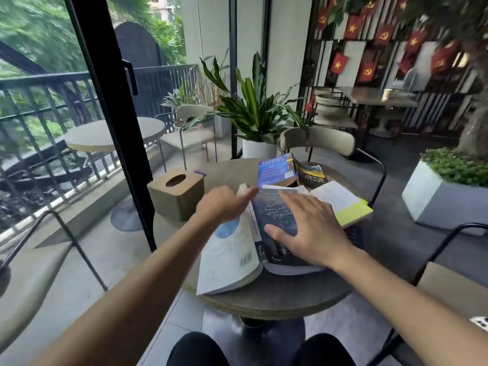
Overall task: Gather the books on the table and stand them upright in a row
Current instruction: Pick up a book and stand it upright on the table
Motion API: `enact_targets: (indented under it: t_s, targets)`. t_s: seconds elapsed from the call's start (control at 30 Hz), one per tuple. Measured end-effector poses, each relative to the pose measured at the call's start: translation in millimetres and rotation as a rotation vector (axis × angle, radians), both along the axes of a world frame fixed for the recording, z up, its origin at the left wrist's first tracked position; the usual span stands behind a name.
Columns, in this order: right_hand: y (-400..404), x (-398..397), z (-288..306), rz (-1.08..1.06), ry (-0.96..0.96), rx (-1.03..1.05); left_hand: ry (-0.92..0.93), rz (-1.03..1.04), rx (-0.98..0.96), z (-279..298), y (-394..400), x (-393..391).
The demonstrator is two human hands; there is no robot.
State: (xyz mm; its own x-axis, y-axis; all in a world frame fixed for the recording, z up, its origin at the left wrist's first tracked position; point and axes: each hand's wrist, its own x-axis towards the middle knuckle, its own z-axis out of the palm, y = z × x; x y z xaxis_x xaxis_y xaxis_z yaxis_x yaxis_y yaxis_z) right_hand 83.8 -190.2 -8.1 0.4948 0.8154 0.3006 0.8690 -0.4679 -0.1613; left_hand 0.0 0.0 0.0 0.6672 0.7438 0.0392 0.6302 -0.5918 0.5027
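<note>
Wooden tissue box [176,192] shows no tissue; right hand [309,228] flat, left hand [221,204] loose.

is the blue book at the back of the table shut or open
Open: the blue book sits spread face down like a tent, both covers splayed apart.

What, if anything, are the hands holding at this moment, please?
Nothing is gripped: the right hand lies flat on the dark book's front cover; the left hand touches its spine edge.
</note>
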Motion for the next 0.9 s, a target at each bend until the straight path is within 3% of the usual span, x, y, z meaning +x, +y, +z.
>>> enact_targets:
  t_s: [0.1,0.4,0.67,0.9]
  targets:
    - [1,-5,-12,0.013,0.019,-0.089,0.118,0.029,-0.201,-10,-8,9]
    - [8,-13,-42,0.016,0.088,-0.147,0.106,0.119,-0.069,-13,-28,16]
    - [13,-31,-39,0.087,0.096,-0.050,-0.070,0.114,0.014,-5,-33,-4]
    - [30,-48,-17,0.288,0.285,0.206,-0.357,0.159,0.255,51,-49,-37]
